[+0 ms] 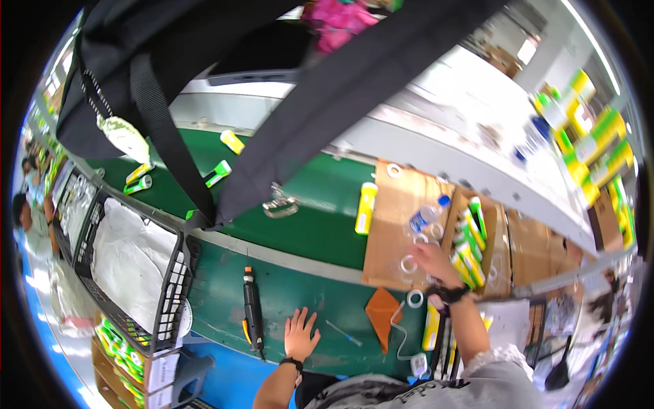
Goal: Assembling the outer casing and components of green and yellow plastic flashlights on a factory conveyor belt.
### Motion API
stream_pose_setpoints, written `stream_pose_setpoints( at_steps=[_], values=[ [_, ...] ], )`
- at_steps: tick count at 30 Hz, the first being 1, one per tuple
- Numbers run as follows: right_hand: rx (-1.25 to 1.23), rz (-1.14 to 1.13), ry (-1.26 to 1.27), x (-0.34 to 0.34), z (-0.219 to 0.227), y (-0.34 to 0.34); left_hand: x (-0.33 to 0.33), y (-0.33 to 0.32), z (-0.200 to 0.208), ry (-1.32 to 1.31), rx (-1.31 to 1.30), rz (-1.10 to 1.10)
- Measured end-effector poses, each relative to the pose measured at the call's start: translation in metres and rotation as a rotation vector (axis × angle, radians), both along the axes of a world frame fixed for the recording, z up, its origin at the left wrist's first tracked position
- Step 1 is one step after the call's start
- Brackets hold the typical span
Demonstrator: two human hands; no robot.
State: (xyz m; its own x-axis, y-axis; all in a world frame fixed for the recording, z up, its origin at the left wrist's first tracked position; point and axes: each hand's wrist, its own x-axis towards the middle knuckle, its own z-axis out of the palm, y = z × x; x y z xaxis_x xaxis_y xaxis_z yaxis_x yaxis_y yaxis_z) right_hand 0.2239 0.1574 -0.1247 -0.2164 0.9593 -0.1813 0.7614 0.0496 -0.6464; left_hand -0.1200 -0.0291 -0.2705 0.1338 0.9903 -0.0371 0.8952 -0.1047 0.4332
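Note:
My left hand [301, 335] lies on the green workbench [218, 293] with its fingers spread and nothing in them. To its left is a black power screwdriver [251, 310] with orange parts; a thin clear-and-blue stick [344, 333] lies to its right. My right hand [437, 264] reaches over a cardboard sheet [385, 242], its fingers smeared by motion. White rings [408, 264] lie close to its fingertips. Just beyond it are a clear bottle with a blue cap [424, 219] and an open carton [501, 235] of yellow-and-green flashlight-shaped tubes [467, 247].
Black bag straps [306, 116] hang across the upper view. More tubes [366, 208] lie on the green belt [320, 235]. A black crate [174, 300] with white lining stands left. An orange-brown sheet [383, 312] and white cord [402, 334] lie near my right forearm. Another person [30, 221] is far left.

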Motion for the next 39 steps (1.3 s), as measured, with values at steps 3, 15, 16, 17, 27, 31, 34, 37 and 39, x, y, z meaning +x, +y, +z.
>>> stream_pose_setpoints(
  at_steps=[3,15,16,17,27,31,34,37,39],
  values=[
    [0.305,-0.032,-0.036,-0.063,-0.068,0.14,-0.002,-0.005,-0.006,-0.004,-0.006,0.018],
    [0.308,0.049,-0.66,-0.034,-0.126,0.329,0.004,0.002,-0.002,-0.028,0.019,0.077],
    [0.3,0.087,-0.72,-0.041,-0.12,0.324,0.004,0.002,-0.001,-0.024,0.01,0.076],
    [0.29,0.118,-0.785,-0.05,-0.11,0.315,0.004,0.003,0.0,-0.025,0.004,0.067],
    [0.427,-0.074,-0.445,-0.026,-0.167,0.317,0.007,0.009,-0.004,-0.04,0.028,0.079],
    [0.342,0.061,-0.386,-0.018,-0.185,0.33,0.009,0.008,-0.004,-0.024,0.039,0.072],
    [-0.045,-0.126,-0.149,-0.028,-0.178,0.332,0.006,0.005,-0.003,-0.025,0.034,0.076],
    [0.133,-0.316,-0.228,-0.043,-0.162,0.32,0.004,0.002,-0.004,-0.034,0.024,0.083],
    [0.249,-0.455,-0.286,-0.043,-0.151,0.304,0.004,0.001,-0.004,-0.043,0.021,0.076]
  ],
)
